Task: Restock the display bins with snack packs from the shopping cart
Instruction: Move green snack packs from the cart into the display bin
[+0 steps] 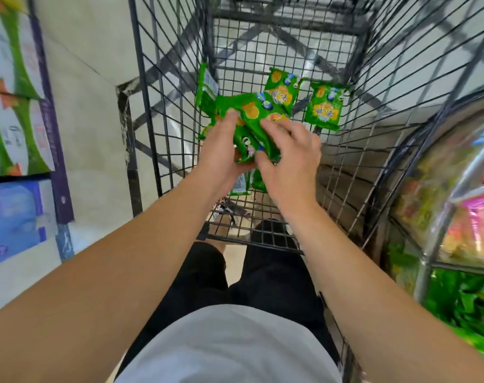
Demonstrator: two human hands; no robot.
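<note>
Hands meet over the cart (163, 78), both reaching down inside its wire walls. The left hand (221, 150) holds a bunch of green packs (252, 125) from below and the left, its fingers (231, 116) curled up over the top pack. The right hand (288, 158) closes on the same bunch from the right, thumb pinching the near end and the other fingers spread across the wrappers. More green packs lie on the cart floor: one pack (325, 107) near the far right corner, another (206, 88) standing against the left wall, one (281, 88) just behind the held bunch, and two partly hidden under the wrists. Bins (439, 205) with yellow, pink and green packs stand just right of the cart. Boxes (14, 106) line a shelf on the left.
</note>
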